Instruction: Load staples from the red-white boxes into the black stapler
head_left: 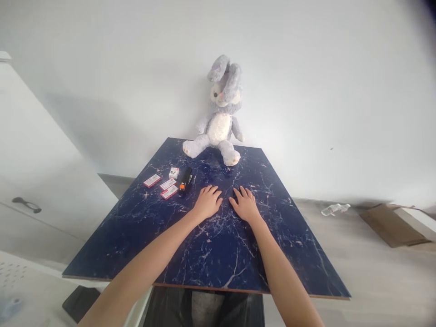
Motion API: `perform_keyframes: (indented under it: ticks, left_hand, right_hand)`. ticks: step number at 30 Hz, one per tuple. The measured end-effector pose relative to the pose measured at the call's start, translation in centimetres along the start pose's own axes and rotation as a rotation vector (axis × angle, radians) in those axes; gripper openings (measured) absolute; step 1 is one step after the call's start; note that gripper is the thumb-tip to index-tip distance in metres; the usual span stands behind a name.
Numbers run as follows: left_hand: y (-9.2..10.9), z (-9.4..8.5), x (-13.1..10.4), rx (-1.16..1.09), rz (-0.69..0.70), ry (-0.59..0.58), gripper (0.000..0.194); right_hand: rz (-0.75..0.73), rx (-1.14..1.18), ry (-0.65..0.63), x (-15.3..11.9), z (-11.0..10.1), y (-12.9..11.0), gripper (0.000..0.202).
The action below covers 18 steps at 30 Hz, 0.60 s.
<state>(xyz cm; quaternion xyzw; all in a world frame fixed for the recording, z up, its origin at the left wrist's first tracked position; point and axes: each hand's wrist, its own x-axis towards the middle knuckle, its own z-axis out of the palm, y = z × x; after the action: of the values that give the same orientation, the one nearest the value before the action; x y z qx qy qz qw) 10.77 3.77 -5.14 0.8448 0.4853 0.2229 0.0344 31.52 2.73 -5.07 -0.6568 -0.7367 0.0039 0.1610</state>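
My left hand [208,202] lies palm down on the blue marbled tabletop [218,254], fingers spread, holding nothing. Beside it, my right hand [244,204] rests flat in the same way, with a gap between the two. Just left of my left hand is a black object with an orange part [185,180], perhaps a stapler. Further left are a small white box with a dark print [173,172] and flat red-and-white packs: one apart [152,180], and an upper pack [168,184] close against a lower pack [169,192].
A grey plush rabbit [220,129] sits at the table's far edge against the white wall [306,91]. To the left stands a white cabinet [41,172] with a dark handle. On the floor at right lie a clear plastic item [335,209] and a brown cardboard box [391,225].
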Motion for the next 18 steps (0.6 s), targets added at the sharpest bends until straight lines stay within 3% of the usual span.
perform_keyframes:
  ticks: [5, 18]
  left_hand:
    - [-0.81, -0.05, -0.63, -0.013, 0.048, -0.042, 0.045]
    - [-0.88, -0.19, -0.44, -0.020, 0.047, -0.068, 0.046]
  right_hand:
    - [0.008, 0.029, -0.046, 0.17, 0.77, 0.44, 0.058]
    - [0.004, 0.027, -0.073, -0.08, -0.11, -0.14, 0.058]
